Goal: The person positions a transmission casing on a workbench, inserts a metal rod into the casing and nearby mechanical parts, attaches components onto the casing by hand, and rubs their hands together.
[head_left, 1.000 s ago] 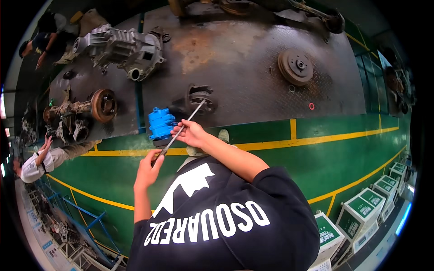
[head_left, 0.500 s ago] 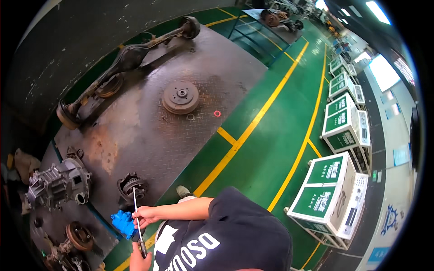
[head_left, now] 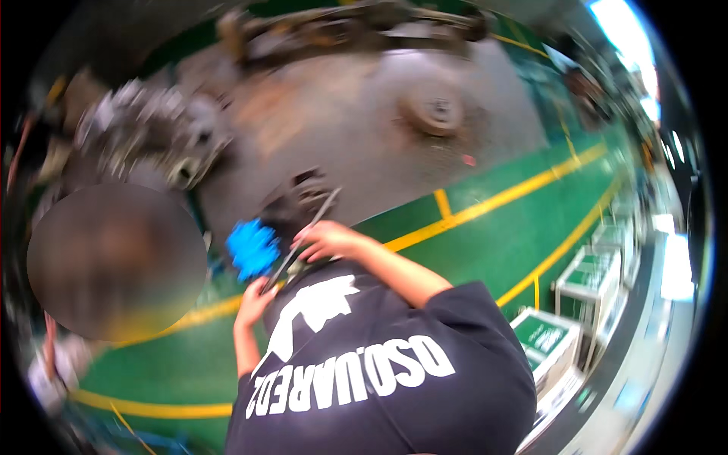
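The rod point(head_left: 326, 206) is in front of you, slanting across your body, its far end up and to the right by the dark casting point(head_left: 307, 189). Your left hand point(head_left: 254, 301) is closed around its near end. Your right hand point(head_left: 330, 240) has the shaft in partly bent fingers; how tight that grip is, you cannot tell through the blur. Nor can you tell whether the rod's tip touches the casting or just passes in front of it.

Just left of the rod is the blue part point(head_left: 254, 249), at the near edge of the bench point(head_left: 341, 144). Farther left on the bench lies the gearbox casing point(head_left: 155, 133); it has a round opening toward you, too blurred to show what is inside. The drum point(head_left: 434, 112) lies flat to the right, with the red ring point(head_left: 469, 161) near it. The axle point(head_left: 356, 30) stretches along the far side.

To your right, over the green floor point(head_left: 425, 280), white cabinets point(head_left: 546, 341) with green panels stand in a row, their contents hidden. At the left, a round blur covers part of the scene.
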`<state>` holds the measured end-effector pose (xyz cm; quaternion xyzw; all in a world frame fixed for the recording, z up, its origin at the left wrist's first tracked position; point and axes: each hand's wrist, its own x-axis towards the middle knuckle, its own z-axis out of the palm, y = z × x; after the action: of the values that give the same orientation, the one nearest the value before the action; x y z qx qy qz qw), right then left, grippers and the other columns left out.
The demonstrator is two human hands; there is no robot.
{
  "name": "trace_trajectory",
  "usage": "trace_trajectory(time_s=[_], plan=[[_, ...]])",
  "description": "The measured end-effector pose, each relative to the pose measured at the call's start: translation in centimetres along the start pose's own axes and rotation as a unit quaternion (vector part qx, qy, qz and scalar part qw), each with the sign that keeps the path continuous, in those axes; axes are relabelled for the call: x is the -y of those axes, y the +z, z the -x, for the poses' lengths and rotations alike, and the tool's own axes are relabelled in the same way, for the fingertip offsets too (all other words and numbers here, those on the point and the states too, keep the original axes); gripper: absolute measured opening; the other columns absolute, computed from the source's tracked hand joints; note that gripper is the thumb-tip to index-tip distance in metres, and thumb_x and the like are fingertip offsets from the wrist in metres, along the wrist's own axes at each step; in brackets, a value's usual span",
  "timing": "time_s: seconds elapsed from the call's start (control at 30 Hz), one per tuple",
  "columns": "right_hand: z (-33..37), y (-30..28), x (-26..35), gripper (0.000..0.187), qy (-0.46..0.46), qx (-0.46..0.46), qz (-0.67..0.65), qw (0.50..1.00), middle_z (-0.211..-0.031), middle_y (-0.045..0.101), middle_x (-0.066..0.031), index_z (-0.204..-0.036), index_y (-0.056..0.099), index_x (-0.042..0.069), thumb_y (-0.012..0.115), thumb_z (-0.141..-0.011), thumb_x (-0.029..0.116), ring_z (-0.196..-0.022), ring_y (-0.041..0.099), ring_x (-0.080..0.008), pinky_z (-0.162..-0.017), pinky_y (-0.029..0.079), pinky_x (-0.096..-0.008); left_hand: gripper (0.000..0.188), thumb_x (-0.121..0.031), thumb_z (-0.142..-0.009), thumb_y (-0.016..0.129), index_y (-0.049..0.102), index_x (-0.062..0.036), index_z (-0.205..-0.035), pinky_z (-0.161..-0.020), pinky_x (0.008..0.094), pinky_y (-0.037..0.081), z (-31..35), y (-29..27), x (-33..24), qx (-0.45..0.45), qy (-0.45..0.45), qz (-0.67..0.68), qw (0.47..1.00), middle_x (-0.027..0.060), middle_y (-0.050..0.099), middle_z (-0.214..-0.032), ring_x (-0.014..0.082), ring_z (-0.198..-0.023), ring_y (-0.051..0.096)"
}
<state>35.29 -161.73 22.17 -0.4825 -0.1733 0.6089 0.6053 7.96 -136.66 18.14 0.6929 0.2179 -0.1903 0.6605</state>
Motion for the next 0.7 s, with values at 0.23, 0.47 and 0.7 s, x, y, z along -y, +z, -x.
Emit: trace_trajectory(time_s=[0.23,0.47,0.7], plan=[[-1.2,-6.9,0.1,0.039,0.042,-0.374,0.102,0.921,-0.118,0.072,-0.0090,-0.140,0.058,0.005,0.068,-0.104,0.019,-0.095,0.071,-0.0159,-0.078,0.060,-0.0333,0.039,-0.039,-0.104,0.075,0.062,-0.0051,-0.088,-0.060,0.0343,0.045,-2.4,1.7,1.0,-0.266,-0.027,0.034,0.963,-0.0002,0.057,-0.072,0.0105,-0.065,0.053],[-4.6,-11.2,-1.0,0.060,-0.061,-0.367,0.445,0.815,-0.138,0.056,-0.0260,-0.148,0.055,0.008,0.076,-0.094,0.020,-0.127,0.059,-0.0429,-0.111,0.048,-0.0503,0.041,-0.040,-0.104,0.073,0.062,-0.0044,-0.087,-0.063,0.0402,0.051,-9.3,-2.7,-1.3,-0.360,-0.061,-0.015,0.931,0.0078,0.066,-0.071,0.0205,-0.065,0.065],[-5.4,-13.5,3.5,0.051,-0.155,-0.190,0.479,0.843,-0.134,0.058,-0.0201,-0.142,0.060,0.008,0.074,-0.093,0.014,-0.125,0.060,-0.0384,-0.111,0.049,-0.0473,0.034,-0.035,-0.105,0.073,0.062,-0.0057,-0.091,-0.059,0.0357,0.051,-11.9,1.6,-1.8,-0.420,-0.109,0.051,0.900,0.0036,0.064,-0.071,0.0159,-0.062,0.063]])
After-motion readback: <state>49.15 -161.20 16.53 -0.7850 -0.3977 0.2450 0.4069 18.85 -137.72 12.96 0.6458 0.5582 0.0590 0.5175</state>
